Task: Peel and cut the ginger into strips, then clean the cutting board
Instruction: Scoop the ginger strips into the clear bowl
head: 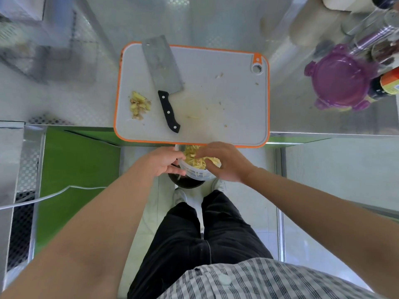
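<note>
Left hand grips the clear plastic tub, fingers curled round its rim, holding it just under the cutting board near edge, likely so strips drop straight in. Ginger strips sit piled in the tub. Right hand rests on them, fingers fairly straight and loosely together, probably pushing them down. 1 cleaver lies on the board, clear of the sweep. Peel scraps heaped at the board's left; board not yet cleaned.
</note>
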Motion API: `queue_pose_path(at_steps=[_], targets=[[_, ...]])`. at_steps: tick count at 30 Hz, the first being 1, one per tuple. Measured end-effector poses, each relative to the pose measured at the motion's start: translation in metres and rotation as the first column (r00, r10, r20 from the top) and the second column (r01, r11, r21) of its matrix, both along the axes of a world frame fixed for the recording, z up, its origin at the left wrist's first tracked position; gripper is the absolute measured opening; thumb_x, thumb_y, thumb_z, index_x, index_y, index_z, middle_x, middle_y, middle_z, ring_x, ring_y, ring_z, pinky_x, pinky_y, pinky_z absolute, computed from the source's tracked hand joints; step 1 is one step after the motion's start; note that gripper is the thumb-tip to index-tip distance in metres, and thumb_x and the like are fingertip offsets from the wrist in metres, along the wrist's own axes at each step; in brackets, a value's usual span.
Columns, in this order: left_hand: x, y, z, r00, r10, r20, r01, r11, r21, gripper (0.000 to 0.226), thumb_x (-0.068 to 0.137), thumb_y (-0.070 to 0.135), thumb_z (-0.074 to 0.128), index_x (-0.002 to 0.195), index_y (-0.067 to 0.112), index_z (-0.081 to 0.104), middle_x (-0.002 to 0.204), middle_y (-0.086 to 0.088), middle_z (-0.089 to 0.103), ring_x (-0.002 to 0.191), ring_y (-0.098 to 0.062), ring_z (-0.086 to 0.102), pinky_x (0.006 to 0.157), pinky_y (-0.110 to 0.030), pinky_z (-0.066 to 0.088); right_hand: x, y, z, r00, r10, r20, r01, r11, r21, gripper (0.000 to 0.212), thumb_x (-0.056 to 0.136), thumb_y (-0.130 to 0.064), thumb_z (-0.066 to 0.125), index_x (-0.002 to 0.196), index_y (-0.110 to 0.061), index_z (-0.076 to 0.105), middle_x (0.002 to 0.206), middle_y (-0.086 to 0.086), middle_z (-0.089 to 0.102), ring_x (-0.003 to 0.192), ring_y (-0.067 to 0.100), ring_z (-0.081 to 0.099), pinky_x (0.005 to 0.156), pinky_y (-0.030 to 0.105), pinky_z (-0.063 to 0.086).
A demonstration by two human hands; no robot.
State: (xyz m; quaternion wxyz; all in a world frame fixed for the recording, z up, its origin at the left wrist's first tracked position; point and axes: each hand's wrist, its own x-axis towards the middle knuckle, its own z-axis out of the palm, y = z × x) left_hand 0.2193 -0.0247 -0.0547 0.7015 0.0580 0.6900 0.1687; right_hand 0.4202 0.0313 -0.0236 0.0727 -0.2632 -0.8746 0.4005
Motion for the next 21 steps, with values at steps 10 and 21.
queue_pose_path(at_steps=[10,21], targets=[[-0.001,-0.002,0.004,1.000,-0.017,0.000,0.017,1.000,-0.002,0.037,0.091,0.005,0.060,0.127,0.003,0.051,0.127,-0.020,0.047,0.091,-0.037,0.069,0.074,-0.035,0.060,-0.050,0.046,-0.012,0.963,-0.073,0.258,0.054,0.995,0.078,0.061,0.094,-0.012,0.042,0.151,-0.010,0.020,0.160,0.005,0.013,0.148,0.017,0.006,0.120,0.035,-0.003],[-0.001,-0.001,0.007,0.999,-0.038,-0.002,0.038,0.999,0.000,0.029,0.092,0.005,0.058,0.121,0.002,0.053,0.115,-0.016,0.045,0.090,-0.037,0.069,0.069,-0.033,0.060,-0.013,0.001,0.006,0.997,-0.076,-0.001,0.076,0.988,0.135,0.028,0.082,-0.015,0.045,0.088,-0.014,0.073,0.081,-0.001,0.071,0.075,0.021,0.065,0.069,0.038,0.053]])
